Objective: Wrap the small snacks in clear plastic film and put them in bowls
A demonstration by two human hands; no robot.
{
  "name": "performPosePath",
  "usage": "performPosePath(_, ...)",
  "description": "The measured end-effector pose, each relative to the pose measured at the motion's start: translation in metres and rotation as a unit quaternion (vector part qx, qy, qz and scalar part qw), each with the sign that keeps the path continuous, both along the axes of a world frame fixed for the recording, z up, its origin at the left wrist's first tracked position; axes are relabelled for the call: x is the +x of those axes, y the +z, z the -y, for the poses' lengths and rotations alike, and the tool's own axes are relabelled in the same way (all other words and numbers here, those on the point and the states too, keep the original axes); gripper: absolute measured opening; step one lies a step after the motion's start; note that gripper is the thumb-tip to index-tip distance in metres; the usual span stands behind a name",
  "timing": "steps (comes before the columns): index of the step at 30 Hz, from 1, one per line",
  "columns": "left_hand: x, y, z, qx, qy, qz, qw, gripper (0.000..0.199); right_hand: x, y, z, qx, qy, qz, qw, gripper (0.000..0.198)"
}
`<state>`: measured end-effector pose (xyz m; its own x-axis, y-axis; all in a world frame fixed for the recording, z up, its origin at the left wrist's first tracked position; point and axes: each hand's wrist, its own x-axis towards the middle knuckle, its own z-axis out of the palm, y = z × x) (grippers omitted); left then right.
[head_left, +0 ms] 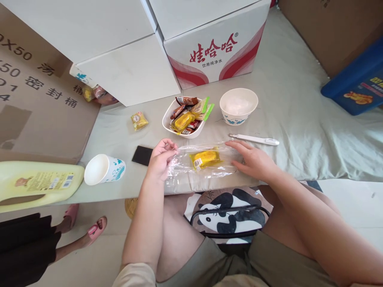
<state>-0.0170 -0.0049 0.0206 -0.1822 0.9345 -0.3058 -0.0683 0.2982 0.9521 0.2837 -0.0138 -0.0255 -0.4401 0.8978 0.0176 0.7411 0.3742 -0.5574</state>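
Observation:
A yellow wrapped snack [206, 158] with a barcode label lies on a sheet of clear plastic film [179, 169] near the front edge. My left hand [161, 159] pinches the film's left end between thumb and fingers. Over at the film's right end, my right hand [251, 159] lies with its fingers apart, touching the plastic. Behind the film stands a white bowl [168, 124] of assorted wrapped snacks. To its right are a paper bowl [238, 104] with whitish, translucent contents and a white utility knife [254, 139]. A dark phone [141, 155] sits partly behind my left hand.
A paper cup [104, 169] lies tilted at the left, beside a pale yellow jug [42, 185]. One small wrapped snack [139, 120] rests alone. White cartons [218, 56] stand behind, a brown carton [44, 91] left, a blue container [356, 79] right. Another person's foot [94, 231] shows below.

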Motion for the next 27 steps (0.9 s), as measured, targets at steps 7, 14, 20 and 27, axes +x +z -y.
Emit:
performPosePath(7, -0.002, 0.001, 0.004, -0.033, -0.001, -0.061, 0.998, 0.039, 0.004, 0.001, 0.001, 0.031, -0.019, 0.001, 0.999, 0.052)
performPosePath(14, 0.006, -0.008, 0.010, 0.025, -0.116, -0.055, 0.991, 0.047, 0.008, 0.009, 0.001, 0.140, -0.175, -0.010, 0.974, 0.043)
performPosePath(20, 0.015, -0.023, 0.002, 0.103, -0.104, -0.133, 0.980, 0.033, -0.003, 0.005, 0.009, 0.121, 0.070, -0.074, 0.987, 0.048)
performPosePath(27, 0.001, -0.038, -0.003, 0.123, -0.093, -0.388, 0.908, 0.032, -0.003, -0.004, 0.007, 0.086, 0.107, -0.083, 0.987, 0.025)
